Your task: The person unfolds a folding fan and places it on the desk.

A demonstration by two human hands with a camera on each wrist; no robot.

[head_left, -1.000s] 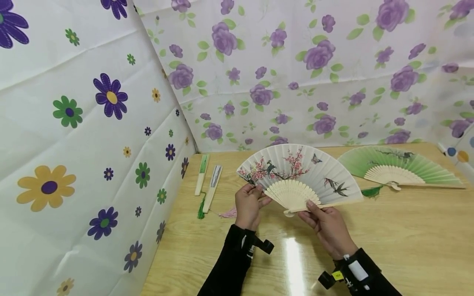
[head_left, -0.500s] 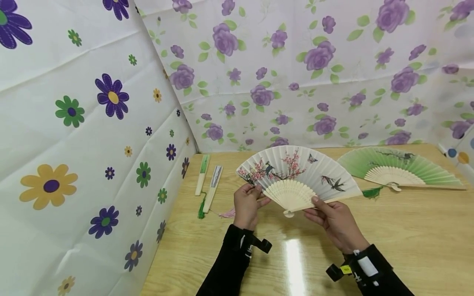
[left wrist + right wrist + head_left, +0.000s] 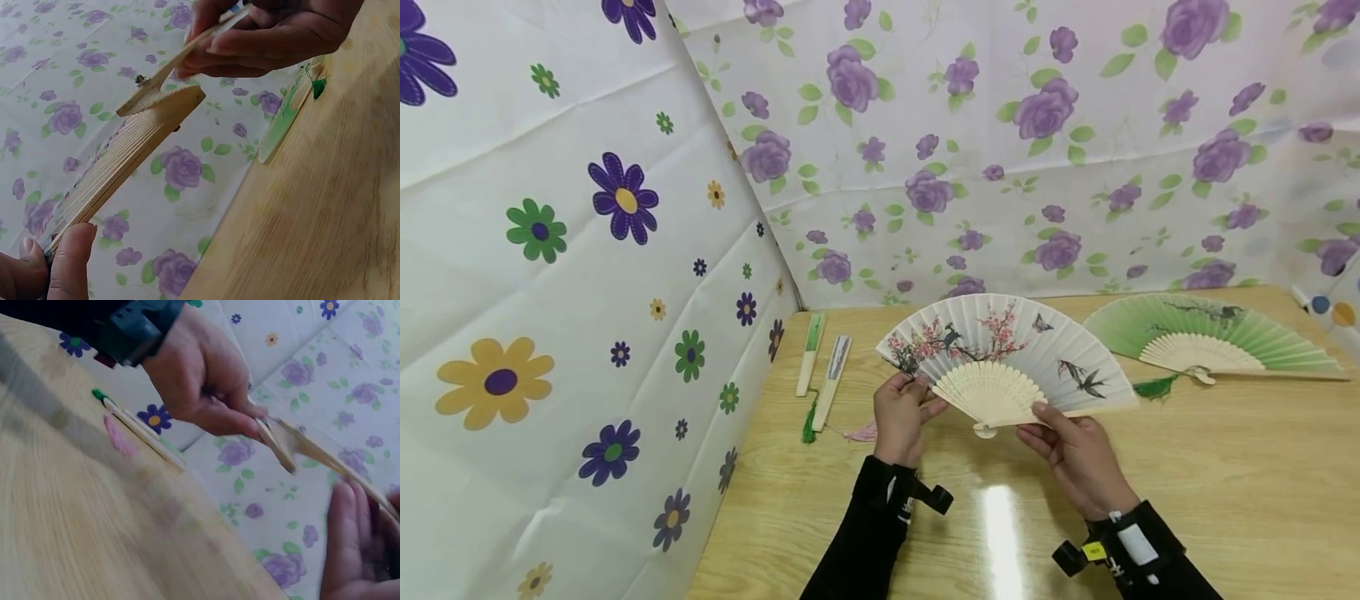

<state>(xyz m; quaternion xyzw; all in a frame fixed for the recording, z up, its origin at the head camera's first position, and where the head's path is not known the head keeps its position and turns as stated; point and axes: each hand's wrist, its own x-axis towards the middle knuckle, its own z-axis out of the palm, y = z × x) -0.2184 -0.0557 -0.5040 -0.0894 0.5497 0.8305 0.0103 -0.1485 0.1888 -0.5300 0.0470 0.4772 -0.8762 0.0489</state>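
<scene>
Head view: you've got the white fan (image 3: 1011, 329) spread and raised over the worktop (image 3: 820, 517), left hand (image 3: 901, 421) pinching its left edge, right hand (image 3: 1078, 462) pinching the lower right edge near the pivot. Green fan (image 3: 1285, 346) lies open at far right; folded fans (image 3: 831, 383) lie at left — green tassel (image 3: 808, 423) and pink tassel (image 3: 863, 432) by them. Left wrist view: you see the white fan tilted, nearly edge-on, between both hands, green fan beyond. Right wrist view: same two-handed hold — folded fans behind on the worktop.
</scene>
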